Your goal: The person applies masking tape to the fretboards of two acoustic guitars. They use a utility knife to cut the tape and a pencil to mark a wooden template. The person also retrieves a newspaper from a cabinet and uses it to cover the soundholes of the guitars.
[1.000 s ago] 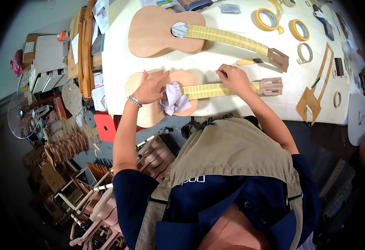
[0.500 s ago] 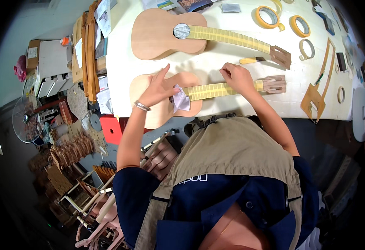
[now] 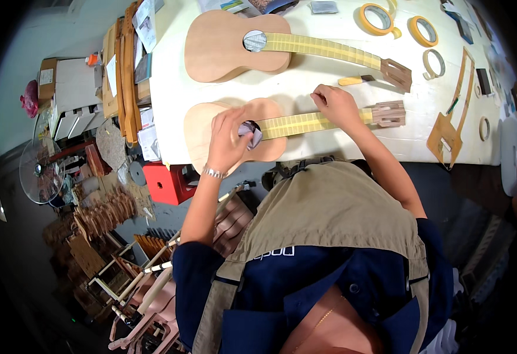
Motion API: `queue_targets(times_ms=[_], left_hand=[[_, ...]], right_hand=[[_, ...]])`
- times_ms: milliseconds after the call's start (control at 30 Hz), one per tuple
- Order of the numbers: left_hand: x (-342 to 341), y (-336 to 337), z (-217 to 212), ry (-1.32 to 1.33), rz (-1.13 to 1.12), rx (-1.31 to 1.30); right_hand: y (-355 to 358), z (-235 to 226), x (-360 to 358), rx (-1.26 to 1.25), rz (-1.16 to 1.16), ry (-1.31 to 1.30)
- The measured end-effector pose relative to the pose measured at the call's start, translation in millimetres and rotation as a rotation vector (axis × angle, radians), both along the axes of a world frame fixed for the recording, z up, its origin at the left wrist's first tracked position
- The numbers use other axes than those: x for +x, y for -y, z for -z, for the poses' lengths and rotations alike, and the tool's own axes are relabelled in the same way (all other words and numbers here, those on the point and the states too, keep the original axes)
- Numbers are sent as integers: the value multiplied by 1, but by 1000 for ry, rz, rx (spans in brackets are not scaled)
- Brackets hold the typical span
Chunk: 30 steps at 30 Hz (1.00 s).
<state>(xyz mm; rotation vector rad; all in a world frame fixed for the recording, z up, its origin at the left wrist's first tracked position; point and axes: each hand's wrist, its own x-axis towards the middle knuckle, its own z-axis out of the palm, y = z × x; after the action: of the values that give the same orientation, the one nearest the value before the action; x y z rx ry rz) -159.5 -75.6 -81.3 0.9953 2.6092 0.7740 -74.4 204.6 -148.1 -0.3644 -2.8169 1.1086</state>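
Note:
A small unfinished ukulele (image 3: 202, 121) with a pale wood top lies near the table's front edge, its fretboard (image 3: 294, 124) covered in yellow tape. My left hand (image 3: 228, 138) is on its body by the sound hole, fingers stretched over the wood. The thumb of that hand touches crumpled whitish paper (image 3: 254, 139) tucked in the hole. Across the neck, close to the brown headstock (image 3: 388, 114), is my right hand (image 3: 336, 105) with its fingers curled in. What those fingers hold, if anything, is hidden.
A second ukulele (image 3: 223, 50) lies behind, its sound hole also stuffed. A yellow-handled brush (image 3: 353, 80) is beyond my right hand. Rolls of tape (image 3: 376, 19) and a wooden frame-like piece (image 3: 444, 138) lie to the right. A red stool (image 3: 167, 183) stands below the table's left end.
My left hand has shifted down, its fingers closer together. The paper that spread over the hole's edge now sits inside the hole. My right hand has barely moved.

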Motion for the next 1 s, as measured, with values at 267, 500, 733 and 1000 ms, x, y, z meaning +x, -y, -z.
queue_targets(times_ms=[267,500,733,1000], left_hand=[[18,-1,10,-318,24,-149],[0,-4,15,52,316,-599],[-51,-24,-24,514,226,-413],[-28,-58,-41,46,209,-611]], right_hand=[[1,-2,0,22,-20,40],[3,2,1,35,-15,-20],[-1,-8,9,-320,111,-301],[24,-30,103,-522,-167,-39]])
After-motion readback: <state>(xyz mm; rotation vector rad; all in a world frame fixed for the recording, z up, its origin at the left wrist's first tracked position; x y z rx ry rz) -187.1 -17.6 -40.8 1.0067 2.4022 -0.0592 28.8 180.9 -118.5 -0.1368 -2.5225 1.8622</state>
